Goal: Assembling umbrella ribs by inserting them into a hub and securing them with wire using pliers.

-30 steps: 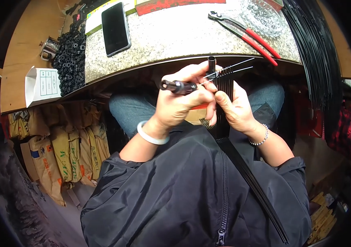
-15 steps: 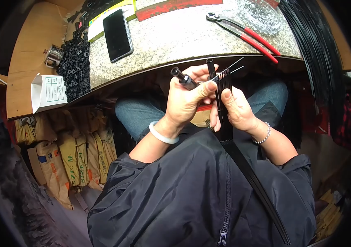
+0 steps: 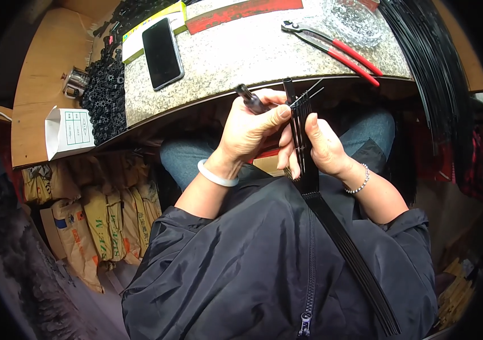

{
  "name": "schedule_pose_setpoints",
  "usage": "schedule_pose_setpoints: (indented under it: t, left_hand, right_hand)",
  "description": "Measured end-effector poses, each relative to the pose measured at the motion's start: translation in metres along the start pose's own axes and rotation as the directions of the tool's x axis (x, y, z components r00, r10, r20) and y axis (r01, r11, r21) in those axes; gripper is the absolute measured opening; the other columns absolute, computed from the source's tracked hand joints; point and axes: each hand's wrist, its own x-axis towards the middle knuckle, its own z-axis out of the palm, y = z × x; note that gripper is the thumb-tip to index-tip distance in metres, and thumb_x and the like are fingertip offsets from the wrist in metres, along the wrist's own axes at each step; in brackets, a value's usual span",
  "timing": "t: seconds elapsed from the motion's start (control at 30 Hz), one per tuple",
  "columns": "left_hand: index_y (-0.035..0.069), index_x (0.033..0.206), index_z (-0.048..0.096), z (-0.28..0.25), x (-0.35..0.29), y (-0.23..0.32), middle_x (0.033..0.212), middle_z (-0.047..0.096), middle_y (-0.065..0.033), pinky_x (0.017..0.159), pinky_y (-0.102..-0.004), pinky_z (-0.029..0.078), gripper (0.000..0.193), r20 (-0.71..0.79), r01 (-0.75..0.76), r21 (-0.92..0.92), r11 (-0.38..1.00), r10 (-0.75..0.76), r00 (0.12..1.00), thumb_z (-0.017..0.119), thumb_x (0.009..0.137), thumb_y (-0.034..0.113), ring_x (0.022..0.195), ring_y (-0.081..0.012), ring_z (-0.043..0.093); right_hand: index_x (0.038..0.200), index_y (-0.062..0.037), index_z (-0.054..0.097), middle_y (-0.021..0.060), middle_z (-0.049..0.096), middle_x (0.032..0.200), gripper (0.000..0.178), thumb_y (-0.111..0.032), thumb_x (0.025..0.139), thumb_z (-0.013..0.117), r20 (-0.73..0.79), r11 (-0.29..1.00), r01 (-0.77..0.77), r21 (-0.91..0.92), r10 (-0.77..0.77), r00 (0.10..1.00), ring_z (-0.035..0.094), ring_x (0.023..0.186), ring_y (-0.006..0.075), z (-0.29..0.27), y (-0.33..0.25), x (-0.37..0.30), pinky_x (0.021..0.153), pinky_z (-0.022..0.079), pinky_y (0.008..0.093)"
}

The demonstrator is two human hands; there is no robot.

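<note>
A folded black umbrella frame [image 3: 355, 255] slants from between my hands down across my dark jacket, its slim ribs bunched together. My right hand [image 3: 327, 148] is wrapped round the ribs from the right, thumb pointing up. Beside them rises the black tube [image 3: 288, 88] of the frame. My left hand [image 3: 250, 127] pinches the upper rib ends between thumb and fingers, where thin metal wires [image 3: 313, 92] stick out to the upper right. Also in the left hand is a short black cylindrical piece [image 3: 248, 96], blurred; its lower part is hidden by the palm.
On the speckled worktop lie red-handled pliers [image 3: 338, 52], a phone [image 3: 162, 54] and a red strip [image 3: 241, 14]. Small black toothed parts [image 3: 104, 96] are heaped at left near an open white box [image 3: 69, 133]. Long black rods [image 3: 422, 68] hang over the right edge; packed sacks [image 3: 105, 221] stand below left.
My left hand has shifted slightly left and down, and the wires sit a little lower. The ribs between my hands show more spread out. My right hand keeps its hold.
</note>
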Motion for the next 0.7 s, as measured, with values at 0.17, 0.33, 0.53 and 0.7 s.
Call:
schedule_pose_setpoints:
  t: [0.17,0.33,0.53,0.7]
  left_hand:
    - [0.003,0.101,0.061,-0.001,0.0,-0.001,0.065,0.057,-0.0105,0.044,-0.029,0.045,0.014,-0.031,-0.011,0.021,1.0,0.012,0.999,0.061,0.087,0.003,0.051,-0.0176,0.056]
    - [0.002,0.094,0.064,-0.003,-0.001,0.002,0.086,0.059,-0.0043,0.054,-0.0223,0.044,0.011,-0.069,-0.058,0.15,0.987,0.069,0.995,0.065,0.083,0.0,0.063,-0.0104,0.056]
    - [0.0,0.093,0.068,-0.001,0.005,0.005,0.07,0.056,0.0028,0.059,-0.02,0.041,0.017,-0.223,-0.031,0.395,0.918,0.128,0.966,0.073,0.078,0.005,0.063,-0.0059,0.052]
    - [-0.002,0.095,0.062,0.011,-0.014,0.011,0.07,0.061,-0.0048,0.055,-0.0218,0.047,0.025,0.196,-0.494,0.813,0.309,0.653,0.732,0.075,0.074,0.004,0.061,-0.0089,0.059]
  right_hand:
    - [0.092,0.0049,0.057,0.0179,0.065,0.07,0.076,-0.065,0.089,0.027,-0.008,1.0,-0.021,0.005,0.021,1.0,0.06,0.047,0.017,0.0,-0.004,0.0,0.045,0.049,0.0234]
    - [0.096,0.0066,0.059,0.0193,0.065,0.072,0.08,-0.065,0.089,0.026,0.045,0.993,-0.077,0.09,0.073,0.996,0.061,0.048,0.0182,0.003,-0.005,0.005,0.046,0.05,0.0242]
    - [0.067,-0.0044,0.051,0.0045,0.04,0.043,0.068,-0.063,0.091,0.026,-0.041,0.994,-0.075,0.082,0.079,0.996,0.044,0.037,0.0165,-0.003,0.002,0.006,0.041,0.041,0.0273]
    - [0.069,-0.0032,0.051,0.005,0.044,0.045,0.069,-0.064,0.09,0.027,-0.069,0.997,-0.063,0.048,0.066,0.995,0.049,0.04,0.0158,-0.003,0.004,0.006,0.043,0.044,0.027]
